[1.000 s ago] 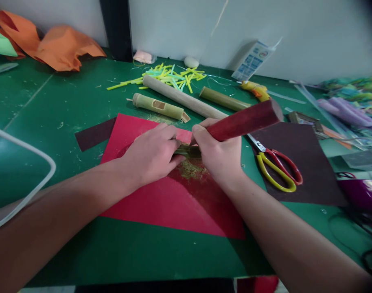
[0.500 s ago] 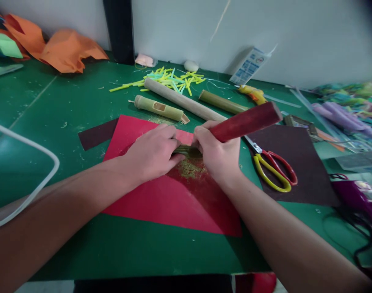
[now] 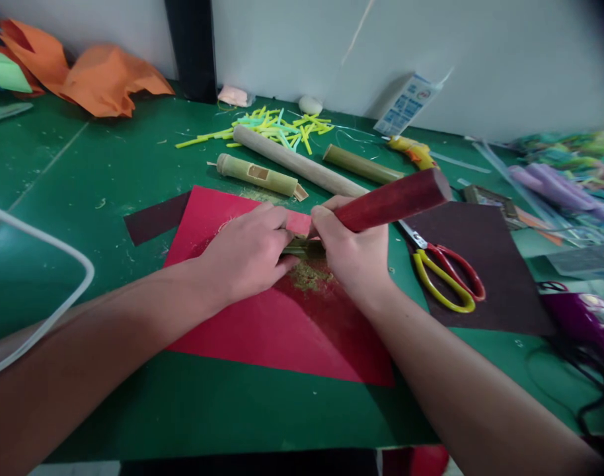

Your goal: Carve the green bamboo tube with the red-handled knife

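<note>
My left hand [image 3: 247,254] is closed around a short green bamboo piece [image 3: 302,248], pressing it onto a red paper sheet [image 3: 262,324]. My right hand [image 3: 351,254] grips a tool with a thick dark red handle [image 3: 394,198] that sticks up to the right; its working end is hidden between my hands at the bamboo. A small heap of greenish shavings [image 3: 309,274] lies on the red sheet just below the bamboo.
On the green mat [image 3: 84,178] lie a notched bamboo tube [image 3: 255,174], a long wooden dowel [image 3: 297,162], another bamboo stick [image 3: 361,164], cut coloured straws [image 3: 282,125], scissors [image 3: 445,274] on dark sandpaper [image 3: 495,264], and orange paper [image 3: 94,76] at the back left.
Both hands stay on the bamboo piece with only tiny shifts; the red handle has tilted slightly. The view moved a little.
</note>
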Motion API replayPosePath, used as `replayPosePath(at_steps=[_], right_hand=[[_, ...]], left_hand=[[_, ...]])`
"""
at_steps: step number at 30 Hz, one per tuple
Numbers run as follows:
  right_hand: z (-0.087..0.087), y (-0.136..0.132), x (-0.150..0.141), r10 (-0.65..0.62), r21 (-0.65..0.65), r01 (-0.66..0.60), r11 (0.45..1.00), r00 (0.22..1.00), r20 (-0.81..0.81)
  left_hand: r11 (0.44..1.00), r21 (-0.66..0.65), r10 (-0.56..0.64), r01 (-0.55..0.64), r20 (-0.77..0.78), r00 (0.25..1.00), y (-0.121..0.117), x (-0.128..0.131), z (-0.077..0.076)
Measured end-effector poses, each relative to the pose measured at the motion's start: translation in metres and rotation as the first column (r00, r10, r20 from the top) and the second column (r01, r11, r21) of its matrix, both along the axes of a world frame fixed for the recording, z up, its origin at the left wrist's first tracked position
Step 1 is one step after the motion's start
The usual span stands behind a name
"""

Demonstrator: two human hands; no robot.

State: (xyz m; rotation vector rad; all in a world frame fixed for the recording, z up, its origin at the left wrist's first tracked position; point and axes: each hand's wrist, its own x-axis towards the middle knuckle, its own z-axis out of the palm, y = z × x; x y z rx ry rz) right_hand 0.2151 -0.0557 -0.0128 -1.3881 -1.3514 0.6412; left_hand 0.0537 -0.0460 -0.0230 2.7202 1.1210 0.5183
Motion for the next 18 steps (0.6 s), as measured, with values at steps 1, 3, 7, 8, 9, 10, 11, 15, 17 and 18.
replayPosePath(at_steps=[1,3,7,8,9,10,11,15,17,18], right_hand=[[0.0003,0.0,0.0,-0.001,-0.003,0.001,1.0,1.0,0.0],[0.0008,-0.0001,0.0,-0.003,-0.006,0.003,1.0,1.0,0.004],[0.0013,-0.0003,0.0001,-0.001,-0.006,0.001,1.0,1.0,0.009],[0.0014,-0.0004,0.0002,0.001,-0.009,-0.001,1.0,1.0,0.01],[0.0015,-0.0006,0.0003,0.004,-0.015,-0.003,1.0,1.0,0.011],[0.0017,-0.0008,0.0003,0.006,-0.023,-0.006,1.0,1.0,0.011],[0.002,-0.001,0.0003,0.009,-0.029,-0.008,1.0,1.0,0.009],[0.0041,-0.0021,-0.0007,0.006,-0.034,-0.006,0.999,1.0,0.002],[0.0056,-0.0033,-0.0012,0.007,-0.04,-0.007,0.999,1.0,0.002],[0.0063,-0.0042,-0.0014,0.01,-0.047,-0.01,0.999,1.0,0.001]], left_hand=[[1.0,0.004,-0.002,0.002,0.001,1.0,0.0,-0.0001,-0.0004],[1.0,0.008,-0.006,0.006,0.002,1.0,-0.0002,-0.0001,-0.0009],[1.0,0.015,-0.002,0.002,0.011,1.0,-0.0013,0.0006,-0.0002],[1.0,0.013,0.003,-0.003,0.01,1.0,-0.0018,0.0008,0.0003],[1.0,0.011,0.007,-0.007,0.007,1.0,-0.0022,0.001,0.0009],[1.0,0.007,0.009,-0.009,0.001,1.0,-0.0026,0.0012,0.0014],[1.0,0.003,0.011,-0.011,-0.005,1.0,-0.0029,0.0013,0.0019],[1.0,-0.008,0.013,-0.013,-0.021,1.0,-0.0034,0.0014,0.0034],[1.0,-0.019,0.016,-0.016,-0.033,0.999,-0.0036,0.0016,0.0044],[0.999,-0.027,0.017,-0.019,-0.042,0.999,-0.0038,0.0018,0.0051]])
